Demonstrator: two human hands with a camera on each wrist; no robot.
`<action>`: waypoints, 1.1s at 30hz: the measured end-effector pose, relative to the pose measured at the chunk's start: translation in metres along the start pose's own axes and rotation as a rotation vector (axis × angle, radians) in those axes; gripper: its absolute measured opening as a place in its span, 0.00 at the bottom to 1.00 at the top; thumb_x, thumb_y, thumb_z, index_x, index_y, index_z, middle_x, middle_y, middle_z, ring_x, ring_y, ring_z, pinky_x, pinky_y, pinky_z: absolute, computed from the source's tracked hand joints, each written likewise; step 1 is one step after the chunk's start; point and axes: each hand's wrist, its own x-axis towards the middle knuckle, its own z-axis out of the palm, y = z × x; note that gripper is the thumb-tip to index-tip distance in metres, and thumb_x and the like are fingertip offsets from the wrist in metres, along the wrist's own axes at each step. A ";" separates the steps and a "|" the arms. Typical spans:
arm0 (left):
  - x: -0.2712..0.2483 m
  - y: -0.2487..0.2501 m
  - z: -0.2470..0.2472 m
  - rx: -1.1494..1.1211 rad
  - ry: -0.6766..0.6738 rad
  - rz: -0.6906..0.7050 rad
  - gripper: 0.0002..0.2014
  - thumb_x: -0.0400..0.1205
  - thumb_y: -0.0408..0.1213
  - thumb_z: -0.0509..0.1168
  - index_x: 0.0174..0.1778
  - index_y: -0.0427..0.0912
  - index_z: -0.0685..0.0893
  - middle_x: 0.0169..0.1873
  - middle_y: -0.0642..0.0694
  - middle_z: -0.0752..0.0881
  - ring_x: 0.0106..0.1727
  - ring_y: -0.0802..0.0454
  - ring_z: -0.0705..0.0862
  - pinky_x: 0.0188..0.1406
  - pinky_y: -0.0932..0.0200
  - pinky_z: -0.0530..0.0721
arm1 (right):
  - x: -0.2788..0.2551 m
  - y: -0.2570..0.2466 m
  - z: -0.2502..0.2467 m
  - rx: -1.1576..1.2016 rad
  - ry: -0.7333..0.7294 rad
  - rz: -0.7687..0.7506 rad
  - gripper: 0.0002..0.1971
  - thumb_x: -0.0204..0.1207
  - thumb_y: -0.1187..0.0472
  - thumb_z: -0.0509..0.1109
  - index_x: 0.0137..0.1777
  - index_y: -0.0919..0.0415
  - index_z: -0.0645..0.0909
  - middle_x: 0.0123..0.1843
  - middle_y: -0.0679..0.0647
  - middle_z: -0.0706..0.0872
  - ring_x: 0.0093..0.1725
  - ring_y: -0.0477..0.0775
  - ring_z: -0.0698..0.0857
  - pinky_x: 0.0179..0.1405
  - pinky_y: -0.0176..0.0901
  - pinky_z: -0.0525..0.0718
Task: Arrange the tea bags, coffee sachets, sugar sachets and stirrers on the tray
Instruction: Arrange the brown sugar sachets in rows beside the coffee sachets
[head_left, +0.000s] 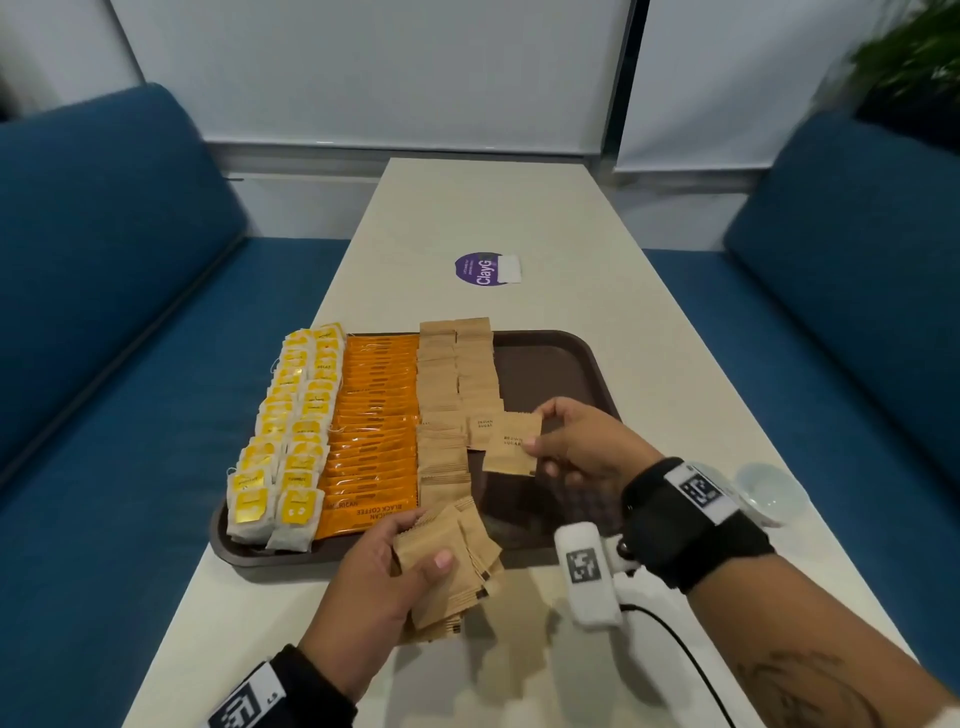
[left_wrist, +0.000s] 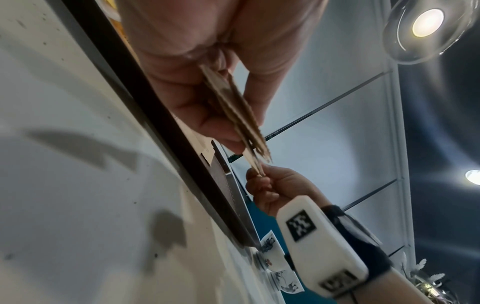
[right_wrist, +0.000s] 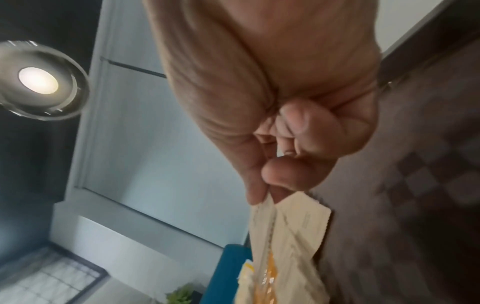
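A brown tray (head_left: 561, 358) lies on the table. On it run rows of yellow tea bags (head_left: 291, 431), orange coffee sachets (head_left: 371, 431) and brown sugar sachets (head_left: 452, 395). My left hand (head_left: 395, 566) grips a fanned stack of brown sugar sachets (head_left: 457, 566) at the tray's near edge; the stack (left_wrist: 239, 115) shows edge-on in the left wrist view. My right hand (head_left: 576, 441) pinches one brown sugar sachet (head_left: 511, 441) just above the tray, beside the right sugar row; the sachet (right_wrist: 291, 228) hangs from its fingertips in the right wrist view. No stirrers are in view.
The cream table (head_left: 519, 218) carries a purple round sticker (head_left: 480, 269) beyond the tray and a clear lid-like dish (head_left: 769, 491) at the right edge. Small painted cups (left_wrist: 272, 259) stand beside the tray's corner. Blue sofas (head_left: 104, 291) flank the table.
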 end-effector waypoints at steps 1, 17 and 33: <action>0.002 0.000 0.000 0.002 -0.002 -0.006 0.17 0.76 0.28 0.68 0.54 0.53 0.79 0.49 0.48 0.89 0.49 0.43 0.88 0.33 0.49 0.87 | 0.009 -0.003 0.001 -0.046 0.006 0.011 0.09 0.78 0.65 0.69 0.56 0.57 0.75 0.42 0.55 0.89 0.22 0.43 0.76 0.17 0.30 0.70; 0.019 -0.010 -0.017 0.014 0.034 -0.019 0.24 0.63 0.37 0.74 0.57 0.51 0.80 0.47 0.50 0.91 0.46 0.47 0.90 0.40 0.51 0.86 | 0.081 -0.024 0.019 -0.570 -0.038 0.096 0.09 0.74 0.63 0.74 0.40 0.59 0.75 0.45 0.59 0.87 0.33 0.52 0.78 0.31 0.40 0.76; 0.015 -0.005 -0.005 0.019 0.023 0.101 0.26 0.62 0.41 0.72 0.58 0.43 0.81 0.46 0.48 0.91 0.50 0.48 0.89 0.49 0.48 0.86 | -0.033 0.005 0.058 -0.443 -0.309 -0.206 0.28 0.59 0.56 0.85 0.55 0.49 0.74 0.47 0.49 0.82 0.44 0.48 0.81 0.44 0.43 0.84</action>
